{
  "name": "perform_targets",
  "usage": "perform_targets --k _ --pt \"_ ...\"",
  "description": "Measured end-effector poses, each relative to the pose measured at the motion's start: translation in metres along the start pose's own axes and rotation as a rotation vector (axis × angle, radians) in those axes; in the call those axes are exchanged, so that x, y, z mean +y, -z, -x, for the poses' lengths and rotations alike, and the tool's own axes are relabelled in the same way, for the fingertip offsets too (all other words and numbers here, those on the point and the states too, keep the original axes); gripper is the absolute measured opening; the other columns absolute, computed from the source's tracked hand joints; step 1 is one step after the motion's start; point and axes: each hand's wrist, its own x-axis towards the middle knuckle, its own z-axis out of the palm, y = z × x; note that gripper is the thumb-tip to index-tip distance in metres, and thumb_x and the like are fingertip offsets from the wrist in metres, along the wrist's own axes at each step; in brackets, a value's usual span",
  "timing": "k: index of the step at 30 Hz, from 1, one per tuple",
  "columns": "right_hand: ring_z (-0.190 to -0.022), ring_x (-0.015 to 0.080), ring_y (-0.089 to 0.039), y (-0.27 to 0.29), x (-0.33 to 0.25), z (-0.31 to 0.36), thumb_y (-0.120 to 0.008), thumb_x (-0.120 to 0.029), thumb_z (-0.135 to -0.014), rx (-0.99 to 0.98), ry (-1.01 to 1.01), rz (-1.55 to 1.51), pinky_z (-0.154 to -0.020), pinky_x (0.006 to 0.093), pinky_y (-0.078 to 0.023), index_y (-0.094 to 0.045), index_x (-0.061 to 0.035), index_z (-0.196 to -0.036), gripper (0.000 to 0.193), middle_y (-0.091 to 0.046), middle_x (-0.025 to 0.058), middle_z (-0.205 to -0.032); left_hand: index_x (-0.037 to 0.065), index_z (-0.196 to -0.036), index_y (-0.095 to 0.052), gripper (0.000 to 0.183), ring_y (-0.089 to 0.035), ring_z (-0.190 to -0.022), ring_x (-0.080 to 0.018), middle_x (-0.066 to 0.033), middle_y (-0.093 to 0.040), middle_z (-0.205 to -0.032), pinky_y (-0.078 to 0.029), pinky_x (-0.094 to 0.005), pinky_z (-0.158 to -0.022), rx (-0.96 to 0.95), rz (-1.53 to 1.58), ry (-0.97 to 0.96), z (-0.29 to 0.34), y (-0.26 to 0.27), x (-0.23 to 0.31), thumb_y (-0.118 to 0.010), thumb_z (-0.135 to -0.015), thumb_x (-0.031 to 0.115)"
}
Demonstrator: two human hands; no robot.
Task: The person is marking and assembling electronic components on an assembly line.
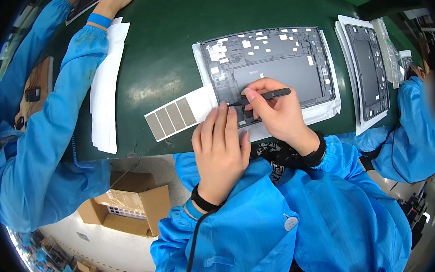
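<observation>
Tablet shell (273, 65) lies open-side up on green counter (159, 48), on white sheet. Right hand (277, 112) pinches black tweezers (260, 97), tip at near edge. Left hand (220, 148) flat, released, steadying frame. Grey sticker strip (171, 118) just left for easy reach.

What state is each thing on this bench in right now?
Tablet shell: back open, lying flat on white sheet.
Black tweezers: pinched in right hand, tip on the shell.
Left hand: empty, fingertips at shell edge.
Grey pad strip: four pads on backing.
Second shell: open, untouched.
</observation>
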Motion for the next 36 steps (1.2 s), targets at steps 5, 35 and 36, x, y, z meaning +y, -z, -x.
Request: perform_targets --k 5,35,36 --pt "-0.071 0.0103 -0.065 0.000 0.001 0.001 -0.063 -0.010 -0.092 -0.001 0.001 0.019 -0.060 0.0235 -0.051 -0.063 0.0047 -0.096 0.016 -0.067 0.0078 -0.080 -0.011 -0.140 -0.035 0.073 -0.046 -0.127 -0.0379 -0.0224 -0.058 -0.126 -0.033 -0.0560 -0.104 -0.054 -0.137 0.014 0.000 -0.008 0.012 -0.066 -0.081 0.018" --pt "-0.061 0.0060 -0.056 -0.049 0.004 -0.045 -0.060 -0.015 -0.092 -0.197 0.208 0.112 -0.052 0.0236 -0.043 -0.064 0.0012 -0.090 0.017 -0.063 0.0038 -0.069 -0.001 -0.132 -0.051 0.053 -0.048 -0.127 -0.0332 -0.0158 -0.054 -0.135 -0.031 -0.0512 -0.108 0.014 -0.058 0.133 0.007 0.001 -0.036 -0.061 -0.083 0.017" --pt "-0.061 0.0060 -0.056 -0.049 0.001 -0.045 -0.060 -0.015 -0.092 -0.196 0.205 0.116 -0.052 0.0236 -0.043 -0.064 0.0012 -0.090 0.017 -0.063 0.0038 -0.069 -0.001 -0.132 -0.051 0.053 -0.048 -0.127 -0.0332 -0.0158 -0.054 -0.135 -0.031 -0.0512 -0.108 0.013 -0.053 0.135 0.007 0.000 -0.036 -0.061 -0.083 0.017"
